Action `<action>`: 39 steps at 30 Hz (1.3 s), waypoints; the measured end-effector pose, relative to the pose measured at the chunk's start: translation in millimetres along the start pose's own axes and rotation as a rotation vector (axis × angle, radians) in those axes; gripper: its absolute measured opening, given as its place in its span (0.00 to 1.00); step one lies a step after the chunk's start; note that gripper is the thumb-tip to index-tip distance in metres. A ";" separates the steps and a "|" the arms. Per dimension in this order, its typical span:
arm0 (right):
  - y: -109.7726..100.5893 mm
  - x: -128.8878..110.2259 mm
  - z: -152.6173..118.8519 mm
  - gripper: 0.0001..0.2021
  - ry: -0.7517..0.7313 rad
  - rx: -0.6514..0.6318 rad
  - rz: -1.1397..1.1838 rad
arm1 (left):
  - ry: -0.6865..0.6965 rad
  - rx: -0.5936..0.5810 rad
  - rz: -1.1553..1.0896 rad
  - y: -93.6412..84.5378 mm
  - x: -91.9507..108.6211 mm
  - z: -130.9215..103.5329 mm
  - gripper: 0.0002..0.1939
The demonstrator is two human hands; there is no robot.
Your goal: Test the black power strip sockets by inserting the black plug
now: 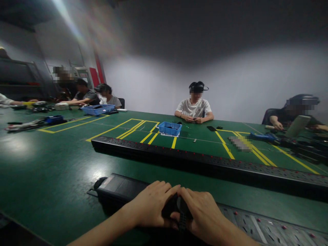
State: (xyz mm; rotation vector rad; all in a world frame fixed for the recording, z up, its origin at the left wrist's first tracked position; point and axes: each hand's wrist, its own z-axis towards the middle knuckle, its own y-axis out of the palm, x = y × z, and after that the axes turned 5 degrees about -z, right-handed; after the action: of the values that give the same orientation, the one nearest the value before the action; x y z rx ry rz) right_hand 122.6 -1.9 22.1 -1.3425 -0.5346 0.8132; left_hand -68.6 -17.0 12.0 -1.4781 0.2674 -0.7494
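Note:
In the lower middle of the head view, my left hand (153, 203) and my right hand (203, 212) meet with their fingertips together. Both are closed around a black plug (182, 205) whose ribbed cord sleeve points down toward me. The fingers cover much of it, so its prongs are hidden. Under and behind the hands lies a long power strip (120, 186) with a black end section at left and slotted sockets with red dots at right. I cannot tell whether the plug touches it.
A second long black power strip (179, 159) lies across the green table (64, 164) beyond my hands. Farther off are a blue bin (169, 129), another blue bin (98, 109) and yellow tape lines. Several people sit around the table, one (194, 107) straight across.

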 end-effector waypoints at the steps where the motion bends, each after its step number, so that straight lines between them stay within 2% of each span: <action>1: -0.1 -0.3 0.1 0.16 -0.005 0.005 -0.010 | 0.001 -0.001 0.001 0.0 0.1 0.0 0.39; 5: 0.0 -0.9 0.2 0.12 -0.008 0.011 -0.028 | 0.003 -0.008 -0.002 -0.7 0.2 0.1 0.40; 18: 4.5 1.9 -0.1 0.13 -0.022 -0.002 0.016 | 0.006 -0.013 -0.010 -1.3 -0.4 0.7 0.41; 23: -1.6 1.0 0.9 0.11 -0.026 -0.015 0.035 | 0.013 -0.019 0.016 -0.2 -2.5 0.3 0.43; 29: -1.2 -4.8 1.2 0.10 0.009 0.003 -0.002 | 0.023 0.006 0.073 2.1 -2.0 -0.8 0.35; 32: -5.3 -7.3 1.3 0.07 0.023 0.049 0.060 | 0.032 0.016 0.092 3.8 -3.6 -2.6 0.36; 33: -11.2 -6.2 1.9 0.07 0.025 0.102 0.115 | 0.041 0.024 0.096 4.1 -4.5 -3.1 0.38; 35: -32.2 0.3 5.3 0.08 0.056 0.324 0.298 | 0.067 0.038 0.100 4.3 -5.9 -3.6 0.41; 38: -75.5 17.3 17.5 0.08 0.260 0.944 0.693 | 0.088 0.043 0.088 3.1 -5.4 -2.8 0.46; 39: -87.5 22.6 22.5 0.10 0.257 1.028 0.824 | 0.087 0.043 0.083 2.5 -4.7 -2.5 0.46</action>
State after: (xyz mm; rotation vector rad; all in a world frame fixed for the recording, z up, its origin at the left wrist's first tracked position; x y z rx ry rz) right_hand 137.7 27.6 109.1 -0.6217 0.6548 1.2969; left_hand -72.9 -16.4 8.0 -1.3870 0.3743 -0.7489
